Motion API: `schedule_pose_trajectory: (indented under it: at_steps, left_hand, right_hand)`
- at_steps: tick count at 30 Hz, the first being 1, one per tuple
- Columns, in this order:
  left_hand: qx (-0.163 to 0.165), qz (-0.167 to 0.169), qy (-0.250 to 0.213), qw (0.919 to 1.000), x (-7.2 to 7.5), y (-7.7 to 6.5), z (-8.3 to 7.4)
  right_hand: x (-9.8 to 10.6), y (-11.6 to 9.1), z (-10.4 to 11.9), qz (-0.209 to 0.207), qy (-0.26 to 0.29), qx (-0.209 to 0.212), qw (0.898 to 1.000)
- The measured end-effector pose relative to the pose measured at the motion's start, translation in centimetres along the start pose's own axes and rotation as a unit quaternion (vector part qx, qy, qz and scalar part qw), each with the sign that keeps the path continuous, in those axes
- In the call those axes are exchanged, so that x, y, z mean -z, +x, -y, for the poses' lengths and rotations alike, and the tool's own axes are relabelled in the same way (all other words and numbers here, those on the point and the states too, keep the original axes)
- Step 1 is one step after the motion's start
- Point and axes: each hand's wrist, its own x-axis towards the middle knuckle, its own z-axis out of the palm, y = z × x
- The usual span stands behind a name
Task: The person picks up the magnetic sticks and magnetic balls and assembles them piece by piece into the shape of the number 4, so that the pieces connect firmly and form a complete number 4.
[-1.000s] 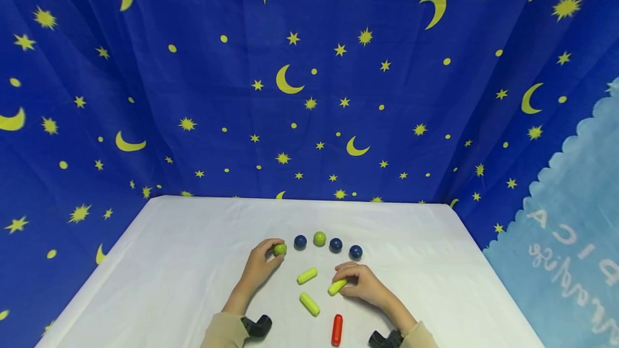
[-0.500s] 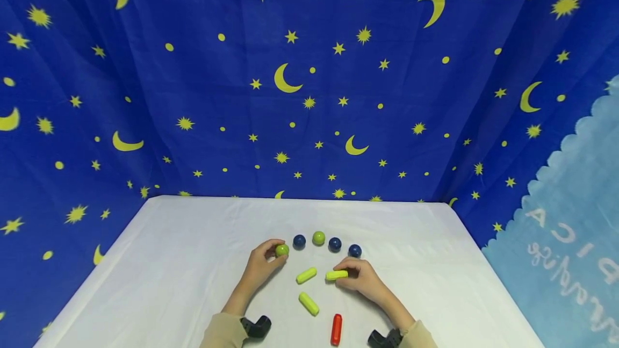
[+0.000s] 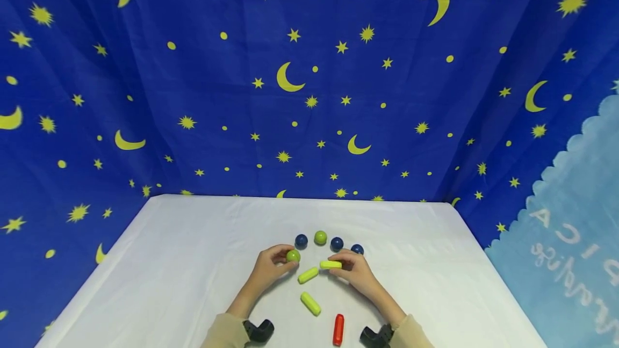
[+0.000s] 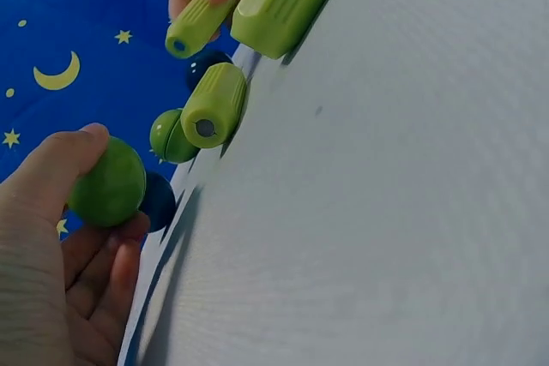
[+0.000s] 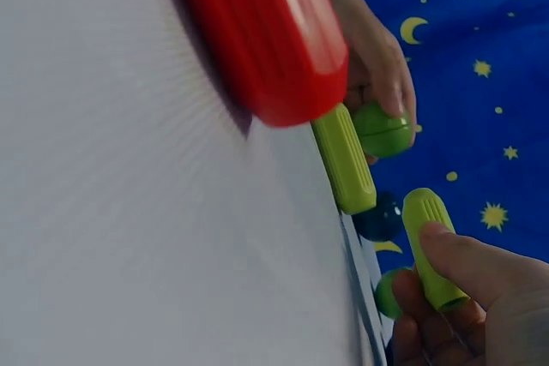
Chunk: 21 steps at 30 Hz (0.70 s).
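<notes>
My left hand [image 3: 271,265] pinches a shiny green ball [image 3: 293,256] between thumb and fingers; in the left wrist view this ball [image 4: 110,184] shows a fine seam. Opposite it, my right hand [image 3: 359,272] holds a ribbed yellow-green rod [image 3: 330,265] by its right part, its free end pointing left toward the ball. That rod [image 5: 429,246] is off the table in the right wrist view. Below and between the hands lies a second yellow-green rod [image 3: 308,275], with a grey disc in its end in the left wrist view. Nearer me lies a third yellow-green rod [image 3: 310,303].
Behind the hands, a blue ball [image 3: 301,241], a green ball [image 3: 321,238] and another blue ball [image 3: 337,244] form an arc. A further blue ball [image 3: 357,249] is partly covered by my right hand. A red rod [image 3: 338,330] lies near me on the white tabletop [image 3: 208,230].
My right hand has moved up and left, turning its rod from slanted to nearly level. My left hand has carried the green ball right and slightly nearer me, narrowing the gap between them.
</notes>
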Motion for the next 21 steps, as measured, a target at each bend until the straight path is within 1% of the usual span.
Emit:
schedule_pose_trajectory:
  at_steps: [5,10,15,17,21]
  left_hand:
    - [0.0,0.003,-0.001,1.0,-0.2,-0.2,-0.1]
    - [-0.031,0.011,-0.003,0.9995,-0.5,-0.6,-0.4]
    - [-0.063,0.02,0.0,0.9978,-1.1,-0.8,-0.5]
    - [-0.07,0.019,0.005,0.9973,-1.2,-0.8,-0.6]
    - [-0.083,0.02,0.026,0.996,-1.3,-0.7,-0.7]
  right_hand:
    - [-0.6,0.5,-0.2,-0.006,0.013,-0.011,1.0]
    - [-1.0,0.9,-0.3,-0.009,0.017,-0.014,1.0]
    - [-1.2,1.0,-0.3,-0.013,0.019,-0.006,1.0]
    - [-1.3,1.1,-0.2,-0.014,0.02,0.003,1.0]
    - [-1.4,1.2,-0.2,-0.009,0.031,0.007,0.999]
